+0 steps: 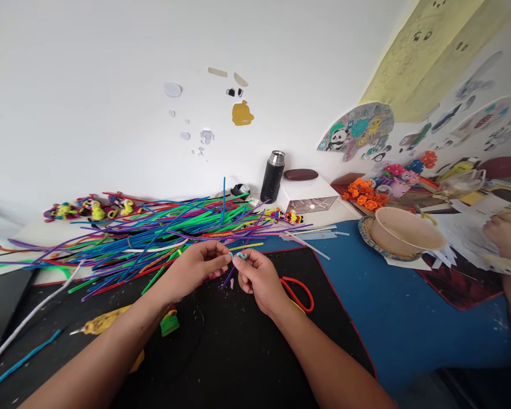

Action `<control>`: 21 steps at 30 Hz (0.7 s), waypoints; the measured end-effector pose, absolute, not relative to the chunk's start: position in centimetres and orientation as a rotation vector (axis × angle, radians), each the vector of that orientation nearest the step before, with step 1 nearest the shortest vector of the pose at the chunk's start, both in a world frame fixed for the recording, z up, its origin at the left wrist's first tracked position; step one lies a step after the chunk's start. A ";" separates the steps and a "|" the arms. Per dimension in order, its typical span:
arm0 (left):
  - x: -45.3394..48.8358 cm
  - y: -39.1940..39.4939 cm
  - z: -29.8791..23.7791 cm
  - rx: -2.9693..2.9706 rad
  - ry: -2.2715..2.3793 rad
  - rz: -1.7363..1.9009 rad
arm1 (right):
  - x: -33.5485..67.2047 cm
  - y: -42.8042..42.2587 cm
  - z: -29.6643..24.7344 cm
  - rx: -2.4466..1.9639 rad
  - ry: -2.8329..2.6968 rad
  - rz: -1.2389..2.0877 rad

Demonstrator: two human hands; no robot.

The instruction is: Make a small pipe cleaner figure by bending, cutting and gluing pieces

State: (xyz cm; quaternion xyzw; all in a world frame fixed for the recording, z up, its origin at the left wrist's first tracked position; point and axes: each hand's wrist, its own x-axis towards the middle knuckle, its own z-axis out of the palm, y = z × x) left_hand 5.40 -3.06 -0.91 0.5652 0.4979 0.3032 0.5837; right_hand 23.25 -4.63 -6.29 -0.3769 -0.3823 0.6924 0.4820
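Between my fingertips is a short, curled piece of light blue pipe cleaner [242, 255]. My left hand [206, 262] pinches it from the left, thumb against forefinger. My right hand [258, 278] pinches its other side, close to the left fingertips. Behind and left of my hands lies a large heap of colourful pipe cleaners [153, 230]. Red-handled scissors [300, 294] rest just right of my right wrist, partly hidden by it. Under my left forearm lies a yellow glue gun [106, 321], partly covered, with a small green and red piece [169, 322] beside it.
A black mat [221, 352] covers the blue table [392, 329]. Behind stand a black thermos [272, 177] and a white box [309, 196]. Finished pipe-cleaner figures [96, 207] lie at the back left. At right are a beige bowl [406, 230] and another person's hand [509, 233].
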 end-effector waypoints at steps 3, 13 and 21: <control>5.4 -3.1 -0.7 1.315 1.161 0.718 | 23.4 -4.5 -6.1 -0.923 -0.908 1.686; 5.4 -3.2 0.1 1.344 1.195 0.681 | 23.6 -4.5 -6.1 -0.971 -0.935 1.625; 5.4 -3.0 -0.5 1.348 1.185 0.658 | 23.5 -4.5 -6.2 -0.972 -0.951 1.642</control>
